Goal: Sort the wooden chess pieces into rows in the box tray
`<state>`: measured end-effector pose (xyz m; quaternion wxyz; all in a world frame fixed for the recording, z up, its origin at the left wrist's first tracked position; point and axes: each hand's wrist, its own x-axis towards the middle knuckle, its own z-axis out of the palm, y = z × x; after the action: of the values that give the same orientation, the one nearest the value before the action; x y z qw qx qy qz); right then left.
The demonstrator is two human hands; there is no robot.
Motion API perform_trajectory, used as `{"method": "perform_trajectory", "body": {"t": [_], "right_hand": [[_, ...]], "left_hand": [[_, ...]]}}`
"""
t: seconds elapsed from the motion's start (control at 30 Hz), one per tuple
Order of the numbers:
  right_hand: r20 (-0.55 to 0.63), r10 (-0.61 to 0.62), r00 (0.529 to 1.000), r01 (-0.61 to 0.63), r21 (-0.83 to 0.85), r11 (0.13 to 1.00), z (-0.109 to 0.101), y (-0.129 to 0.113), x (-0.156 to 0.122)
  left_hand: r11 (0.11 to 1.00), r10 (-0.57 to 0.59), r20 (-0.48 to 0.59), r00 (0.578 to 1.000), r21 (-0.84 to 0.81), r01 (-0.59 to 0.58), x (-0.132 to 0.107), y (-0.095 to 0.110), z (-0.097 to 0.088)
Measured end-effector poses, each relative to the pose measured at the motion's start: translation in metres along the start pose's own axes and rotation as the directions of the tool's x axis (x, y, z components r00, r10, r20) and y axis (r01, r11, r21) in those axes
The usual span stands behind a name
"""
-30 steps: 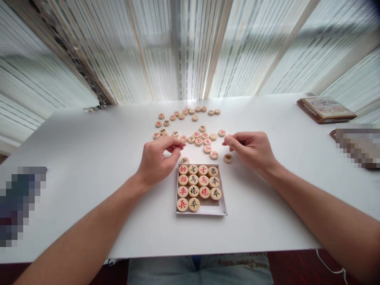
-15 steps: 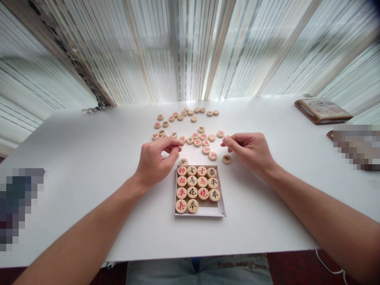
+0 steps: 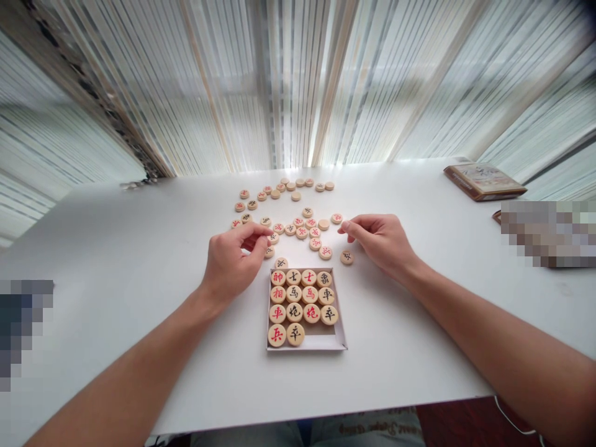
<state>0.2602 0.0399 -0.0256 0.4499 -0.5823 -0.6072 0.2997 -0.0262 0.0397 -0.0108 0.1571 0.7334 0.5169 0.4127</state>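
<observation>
My left hand (image 3: 235, 256) is curled, thumb and index finger brought together beside a loose xiangqi piece (image 3: 274, 238) with a dark character. Anything inside that pinch is hidden. Across the pile, my right hand (image 3: 380, 241) is also curled, its fingertips just right of a red-marked piece (image 3: 336, 218); what it may hold cannot be made out. Between and below the hands lies a shallow white box (image 3: 341, 310). Rows of round wooden pieces fill most of it, such as a red cannon piece (image 3: 311, 313). The front row has two pieces, at the left, with bare bottom at right.
Several loose pieces (image 3: 301, 233) lie beyond the box, some face down, with an arc of others (image 3: 275, 194) farther back. One piece (image 3: 347, 257) sits below my right hand. A flat brown box (image 3: 484, 180) lies at the back right, before a striped curtain (image 3: 298, 87).
The view has shifted slightly. My left hand has drawn a little left, uncovering pieces by its fingertips. My right fingertips have moved slightly farther from me. The boxed pieces look the same.
</observation>
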Motion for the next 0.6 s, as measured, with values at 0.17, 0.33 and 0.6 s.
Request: {"method": "perform_trajectory", "body": {"t": [0.17, 0.33, 0.6], "right_hand": [[0.13, -0.03, 0.991, 0.034, -0.034, 0.999, 0.0014, -0.0003, -0.0019], [0.248, -0.058, 0.967, 0.086, -0.104, 0.991, 0.0017, 0.0002, -0.0024], [0.298, -0.112, 0.948, 0.166, -0.162, 0.973, 0.0019, -0.0005, -0.0051]], "left_hand": [[1.0, -0.003, -0.001, 1.0, -0.006, 0.003, -0.0004, -0.0011, 0.0005], [1.0, -0.003, -0.002, 1.0, -0.011, 0.003, -0.0008, -0.0013, 0.0013], [0.999, 0.025, 0.003, 1.0, -0.046, -0.024, -0.001, 0.0023, 0.0017]]}}
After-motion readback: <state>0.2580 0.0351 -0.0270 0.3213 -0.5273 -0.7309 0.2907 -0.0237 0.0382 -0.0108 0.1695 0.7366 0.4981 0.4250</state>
